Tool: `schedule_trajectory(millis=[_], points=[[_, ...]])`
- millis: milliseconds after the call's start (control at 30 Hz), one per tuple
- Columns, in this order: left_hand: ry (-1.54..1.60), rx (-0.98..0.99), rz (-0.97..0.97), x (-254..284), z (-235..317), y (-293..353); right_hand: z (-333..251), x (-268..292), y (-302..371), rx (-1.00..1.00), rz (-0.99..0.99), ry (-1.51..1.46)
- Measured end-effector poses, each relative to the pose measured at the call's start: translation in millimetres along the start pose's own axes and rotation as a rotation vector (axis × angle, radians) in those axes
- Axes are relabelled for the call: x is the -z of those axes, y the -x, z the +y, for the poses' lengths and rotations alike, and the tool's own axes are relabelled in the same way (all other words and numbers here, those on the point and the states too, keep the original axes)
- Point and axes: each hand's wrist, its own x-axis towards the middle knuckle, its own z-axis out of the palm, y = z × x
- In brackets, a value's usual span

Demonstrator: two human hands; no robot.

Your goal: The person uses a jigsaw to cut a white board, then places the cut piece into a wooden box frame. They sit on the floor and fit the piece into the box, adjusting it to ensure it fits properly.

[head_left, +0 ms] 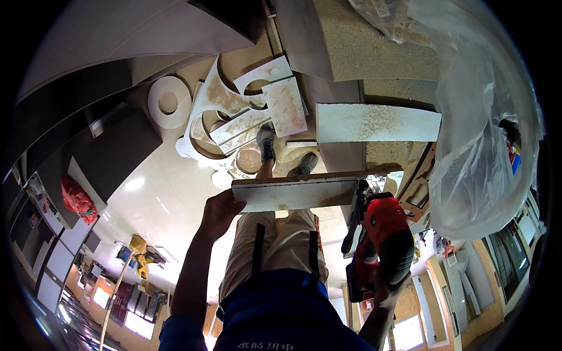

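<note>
My left hand pinches the left end of a narrow white board, which is held level in front of my thighs. A dark, rough cut edge runs along the board's far side. My right hand is wrapped round the handle of a red and black cordless jigsaw. The jigsaw's base plate meets the right end of the board; its blade is hidden from here. Beyond the board, a wider white panel, speckled with sawdust, lies on the bench.
White offcuts with round holes lie heaped on the floor by my shoes. A white ring sits left of them. Clear plastic sheeting hangs at the right. Dark panels and a red bag stand at the left.
</note>
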Motion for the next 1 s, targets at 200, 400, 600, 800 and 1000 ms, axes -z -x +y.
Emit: schedule_trajectory(millis=[200, 400, 600, 800, 1000], points=[[0.011, 0.026, -0.002, -0.7, 3.6, 0.3, 9.9, 6.3, 0.5, -0.018, 0.012, 0.071], [0.054, 0.038, 0.005, -2.3, 6.1, 0.7, 4.8, 5.8, -0.1, -0.023, 0.006, 0.073], [-0.043, 0.002, -0.004, -2.0, 6.2, 0.2, -8.2, 4.6, -2.1, -0.065, -0.051, 0.034], [-0.057, -0.021, -0.005, -0.6, 3.3, -0.5, -9.8, -0.8, -2.6, -0.013, 0.003, 0.05], [-0.038, 0.005, 0.014, -3.9, 8.7, 0.3, -4.8, 5.2, -3.8, -0.017, -0.071, 0.089]])
